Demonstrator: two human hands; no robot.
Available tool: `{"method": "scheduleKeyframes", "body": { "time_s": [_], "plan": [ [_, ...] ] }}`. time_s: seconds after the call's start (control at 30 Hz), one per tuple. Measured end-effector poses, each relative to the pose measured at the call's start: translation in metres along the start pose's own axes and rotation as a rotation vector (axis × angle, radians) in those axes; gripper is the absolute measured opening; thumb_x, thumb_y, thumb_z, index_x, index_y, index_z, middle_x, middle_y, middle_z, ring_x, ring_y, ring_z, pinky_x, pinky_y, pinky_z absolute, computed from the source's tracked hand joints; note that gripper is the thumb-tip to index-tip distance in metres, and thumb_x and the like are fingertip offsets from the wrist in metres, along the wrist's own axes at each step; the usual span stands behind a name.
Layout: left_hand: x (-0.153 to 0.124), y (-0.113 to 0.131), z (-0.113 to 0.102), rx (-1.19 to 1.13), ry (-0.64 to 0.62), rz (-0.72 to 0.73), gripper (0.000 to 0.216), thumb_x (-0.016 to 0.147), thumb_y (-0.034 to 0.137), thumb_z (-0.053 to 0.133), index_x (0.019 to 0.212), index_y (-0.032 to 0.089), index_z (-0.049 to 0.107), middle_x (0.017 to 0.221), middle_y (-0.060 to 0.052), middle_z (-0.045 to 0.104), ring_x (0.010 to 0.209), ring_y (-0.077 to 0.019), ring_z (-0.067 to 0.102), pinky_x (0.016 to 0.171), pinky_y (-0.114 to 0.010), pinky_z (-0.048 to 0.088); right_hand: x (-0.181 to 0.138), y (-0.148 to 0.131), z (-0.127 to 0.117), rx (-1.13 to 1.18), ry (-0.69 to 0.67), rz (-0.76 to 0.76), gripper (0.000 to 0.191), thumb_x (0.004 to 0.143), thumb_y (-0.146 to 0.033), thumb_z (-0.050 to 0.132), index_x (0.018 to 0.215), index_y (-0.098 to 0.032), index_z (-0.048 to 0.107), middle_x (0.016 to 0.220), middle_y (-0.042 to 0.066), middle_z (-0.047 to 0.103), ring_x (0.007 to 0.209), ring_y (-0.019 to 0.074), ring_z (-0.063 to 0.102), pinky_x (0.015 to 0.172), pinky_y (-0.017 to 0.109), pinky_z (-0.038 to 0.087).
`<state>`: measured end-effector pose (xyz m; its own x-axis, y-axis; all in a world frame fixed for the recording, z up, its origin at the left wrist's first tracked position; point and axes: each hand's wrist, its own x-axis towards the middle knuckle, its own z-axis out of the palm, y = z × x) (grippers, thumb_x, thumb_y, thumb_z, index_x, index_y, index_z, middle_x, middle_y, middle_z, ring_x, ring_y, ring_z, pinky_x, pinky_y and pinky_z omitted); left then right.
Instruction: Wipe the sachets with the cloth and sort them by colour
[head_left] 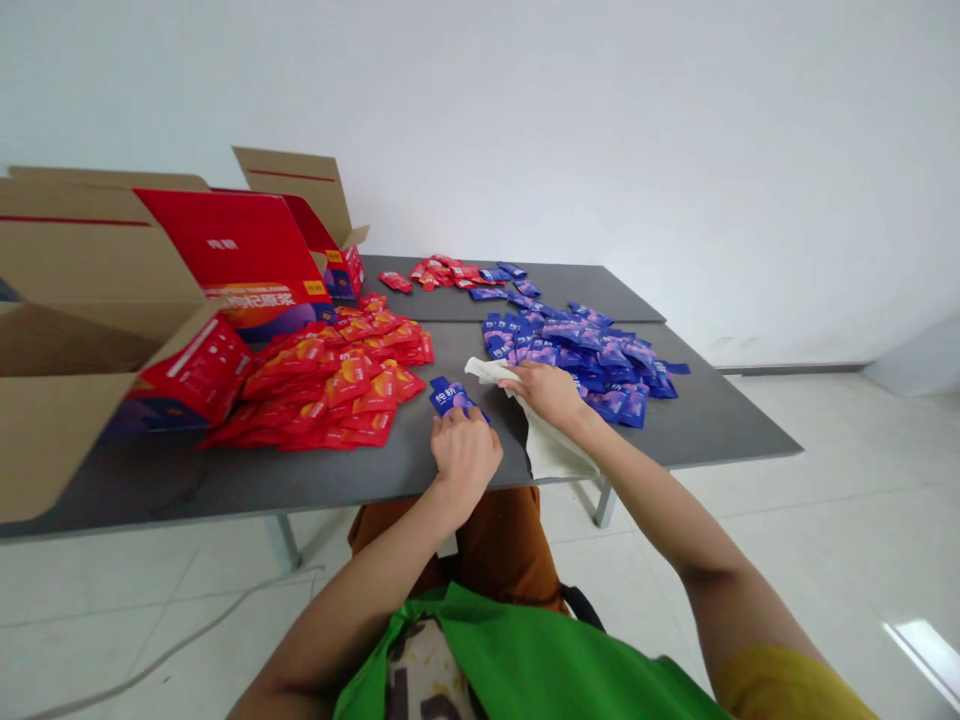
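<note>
My left hand lies over a blue sachet near the table's front edge, its fingers curled down on the sachet's lower end. My right hand grips a white cloth by its upper part, and the rest of the cloth trails to the table's edge. Just beyond the right hand spreads a heap of blue sachets. To the left of my left hand is a large heap of red sachets.
An open cardboard box with red printed sides fills the left end of the grey table. Another open box stands behind it. Farther back lie a few red sachets beside some blue ones. A white wall rises behind the table.
</note>
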<state>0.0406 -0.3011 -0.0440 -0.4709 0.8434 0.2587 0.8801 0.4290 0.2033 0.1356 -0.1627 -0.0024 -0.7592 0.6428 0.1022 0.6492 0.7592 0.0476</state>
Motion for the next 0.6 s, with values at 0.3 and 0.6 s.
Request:
{"method": "scheduleKeyframes", "body": {
  "time_s": [0.3, 0.6],
  "plan": [
    [0.025, 0.002, 0.014, 0.031, 0.011, -0.136, 0.064, 0.090, 0.039, 0.042, 0.137, -0.004, 0.041, 0.108, -0.029, 0.062, 0.097, -0.0337, 0.065, 0.074, -0.039, 0.052, -0.025, -0.001, 0.009, 0.105, 0.132, 0.070, 0.053, 0.101, -0.052, 0.023, 0.133, -0.026, 0.056, 0.110, 0.010, 0.064, 0.094, 0.0210, 0.062, 0.072, 0.026, 0.041],
    [0.044, -0.053, 0.012, -0.453, 0.040, -0.347, 0.036, 0.082, 0.011, 0.047, 0.113, 0.010, 0.063, 0.096, -0.020, 0.071, 0.095, -0.0294, 0.068, 0.083, -0.038, 0.053, -0.015, -0.050, 0.017, 0.232, 0.137, -0.116, 0.055, 0.100, -0.055, 0.022, 0.139, -0.026, 0.048, 0.117, 0.009, 0.062, 0.104, 0.0209, 0.060, 0.080, 0.027, 0.045]
  ]
}}
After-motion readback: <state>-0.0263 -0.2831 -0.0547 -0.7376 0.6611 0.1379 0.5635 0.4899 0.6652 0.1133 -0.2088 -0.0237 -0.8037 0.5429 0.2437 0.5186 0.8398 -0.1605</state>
